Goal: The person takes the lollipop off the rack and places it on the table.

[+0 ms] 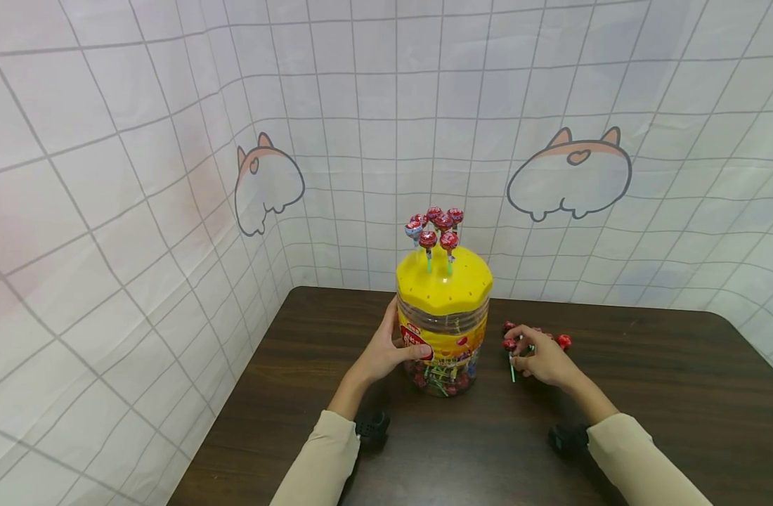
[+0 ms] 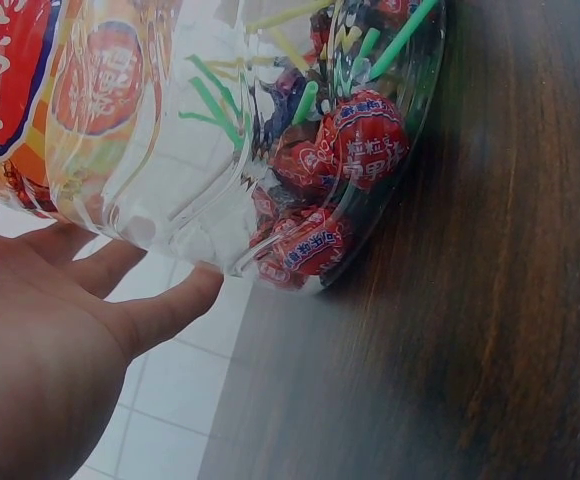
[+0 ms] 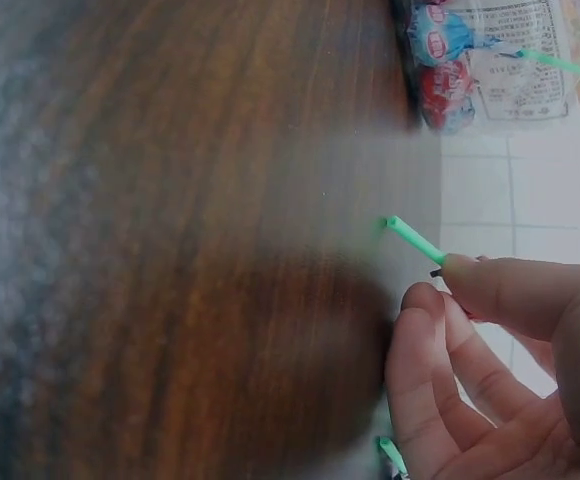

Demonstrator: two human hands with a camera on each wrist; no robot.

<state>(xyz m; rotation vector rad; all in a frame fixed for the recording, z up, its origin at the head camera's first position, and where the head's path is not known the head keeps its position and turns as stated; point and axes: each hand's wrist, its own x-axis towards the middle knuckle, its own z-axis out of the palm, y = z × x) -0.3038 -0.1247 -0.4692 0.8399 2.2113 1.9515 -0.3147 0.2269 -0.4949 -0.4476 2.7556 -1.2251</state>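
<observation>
Jar (image 1: 446, 325) of lollipops, clear-walled with a yellow and red label, stands on the table against a pale backdrop. That backdrop (image 1: 386, 133) is white cloth printed with a grey grid and two cartoon animal outlines with orange ears. Below it spreads the table (image 1: 462, 457), dark brown with a wood grain. Cream sleeves (image 1: 326, 457) cover both forearms. On the jar sits a yellow lid (image 1: 445, 292), dotted with small holes, and a cluster of lollipops (image 1: 427, 239) stands upright from it, mostly red-wrapped, one blue.

The left hand (image 1: 386, 349) holds the jar from its left side, thumb across the label and fingers spread round the far side. The right hand (image 1: 544, 360), to the right of the jar and apart from it, is nearly closed, thumb and fingertips pinching one lollipop (image 1: 509, 345) with a red wrapper. Loose lollipops (image 1: 564, 341) lie on the table around that hand, partly hidden by it. Inside the jar, near its base, wrapped candies (image 2: 368, 140) lie jumbled with green and yellow sticks. Smallest is the pinched lollipop's green stick (image 3: 415, 240), its end pointing out past the thumb.
</observation>
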